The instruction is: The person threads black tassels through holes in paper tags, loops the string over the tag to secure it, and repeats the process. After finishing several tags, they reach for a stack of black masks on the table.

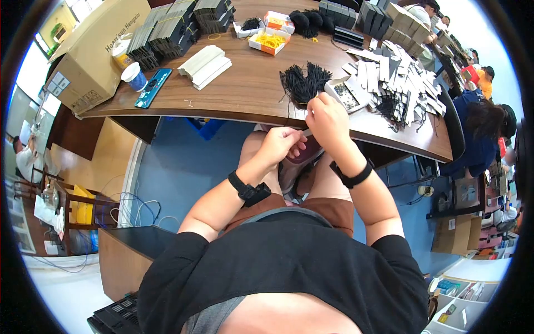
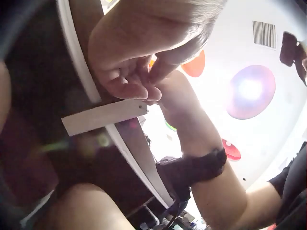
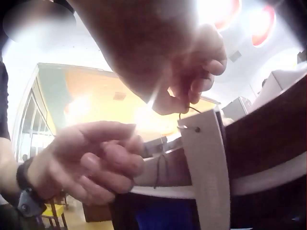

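My right hand pinches a thin black cord between thumb and fingertips over the table's front edge. From that cord hangs a pale, flat card tag, the cord passing through the small hole near its upper end. In the left wrist view the tag shows full length, its holed end just under the left fingertips. My left hand is beside it, its fingers curled and its thumb over the index finger. The right wrist view shows a gap between the left hand and the tag, with nothing visible in its fingers.
On the brown table lie a bundle of black cords, a white box and many scattered tags. Farther back are an orange-and-white box of yellow pieces, stacked grey strips, a phone and a paper cup.
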`<state>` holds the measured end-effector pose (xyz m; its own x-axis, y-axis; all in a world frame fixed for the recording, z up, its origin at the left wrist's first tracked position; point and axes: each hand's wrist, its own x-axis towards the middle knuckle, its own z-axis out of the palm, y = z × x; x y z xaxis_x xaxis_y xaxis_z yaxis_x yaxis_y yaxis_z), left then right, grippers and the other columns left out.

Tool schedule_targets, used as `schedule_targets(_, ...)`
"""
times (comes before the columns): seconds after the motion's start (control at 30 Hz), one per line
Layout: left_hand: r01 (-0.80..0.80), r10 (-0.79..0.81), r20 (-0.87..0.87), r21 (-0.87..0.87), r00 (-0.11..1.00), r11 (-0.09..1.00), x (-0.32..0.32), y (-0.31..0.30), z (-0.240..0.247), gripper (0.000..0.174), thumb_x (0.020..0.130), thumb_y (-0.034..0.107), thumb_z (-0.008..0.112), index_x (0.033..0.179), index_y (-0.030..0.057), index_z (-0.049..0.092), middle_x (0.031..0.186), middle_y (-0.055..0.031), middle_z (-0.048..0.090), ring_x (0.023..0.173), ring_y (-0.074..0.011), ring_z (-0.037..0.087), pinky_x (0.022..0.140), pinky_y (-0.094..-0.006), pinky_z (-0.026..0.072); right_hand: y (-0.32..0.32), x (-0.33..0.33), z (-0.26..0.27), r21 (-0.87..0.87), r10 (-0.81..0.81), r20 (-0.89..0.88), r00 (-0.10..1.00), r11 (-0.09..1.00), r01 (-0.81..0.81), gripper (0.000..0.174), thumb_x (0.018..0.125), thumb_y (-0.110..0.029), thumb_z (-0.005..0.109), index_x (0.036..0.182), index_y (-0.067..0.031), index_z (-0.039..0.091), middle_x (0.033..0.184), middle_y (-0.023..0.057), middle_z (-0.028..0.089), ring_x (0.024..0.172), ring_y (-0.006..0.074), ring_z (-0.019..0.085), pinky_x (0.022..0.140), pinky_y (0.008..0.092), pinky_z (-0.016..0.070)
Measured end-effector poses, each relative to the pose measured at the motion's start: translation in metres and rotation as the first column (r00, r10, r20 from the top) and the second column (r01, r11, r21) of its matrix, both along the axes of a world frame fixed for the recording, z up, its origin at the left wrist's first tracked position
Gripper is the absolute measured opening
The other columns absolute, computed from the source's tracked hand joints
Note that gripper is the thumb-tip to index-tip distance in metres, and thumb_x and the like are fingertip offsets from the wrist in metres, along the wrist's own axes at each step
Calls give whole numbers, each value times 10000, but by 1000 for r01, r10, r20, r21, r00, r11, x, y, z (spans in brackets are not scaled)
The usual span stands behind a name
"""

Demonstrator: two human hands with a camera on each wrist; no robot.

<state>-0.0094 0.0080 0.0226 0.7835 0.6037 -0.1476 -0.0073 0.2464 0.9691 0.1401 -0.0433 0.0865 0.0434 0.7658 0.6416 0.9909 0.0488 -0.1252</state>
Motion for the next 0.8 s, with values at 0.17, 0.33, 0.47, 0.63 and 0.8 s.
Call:
schedule_targets(0.17, 117, 6, 214, -555, 977, 824, -2, 2, 10, 354, 958, 295, 439, 1056, -16, 577, 933, -105, 650, 812, -182, 638, 736, -300, 524, -51, -33, 2, 23, 159, -167, 973, 987, -157, 100, 664, -56, 645, 706, -65, 555, 725, 90, 518, 672, 288, 554, 595, 382, 452)
schedule_targets(0.33, 243, -23, 312, -691, 950, 681, 9, 5, 5, 319, 968, 239, 408, 1095, -25, 533, 1091, -169, 614, 976, -232, 619, 811, -343, 533, -80, -55, -17, -43, 221, -276, 935, 970, -241, 101, 679, -59, 650, 690, -68, 549, 701, 86, 526, 616, 270, 569, 548, 372, 472)
schedule_targets(0.47, 262, 65, 389, -725, 919, 637, 16, 2, -1, 261, 961, 170, 421, 1079, -34, 531, 1045, -181, 630, 923, -258, 642, 786, -354, 551, -91, -63, -27, -97, 211, -381, 900, 959, -266, 104, 685, -73, 657, 708, -73, 556, 710, 79, 530, 609, 268, 578, 555, 366, 482)
schedule_targets(0.63, 149, 55, 306, -603, 950, 784, 14, -11, 11, 270, 960, 183, 436, 1093, -29, 536, 1043, -161, 632, 921, -226, 635, 758, -333, 546, -95, -67, -24, -88, 188, -486, 854, 961, -261, 80, 713, -54, 629, 723, -61, 550, 722, 102, 526, 659, 284, 587, 573, 373, 481)
schedule_targets(0.8, 141, 62, 323, -568, 944, 811, 12, -13, 14, 219, 955, 202, 471, 987, 13, 575, 797, -46, 607, 637, -115, 555, 559, -222, 459, -101, -62, -13, -94, 215, -703, 678, 917, -388, 47, 758, -39, 612, 763, -24, 569, 760, 114, 559, 725, 262, 599, 631, 341, 480)
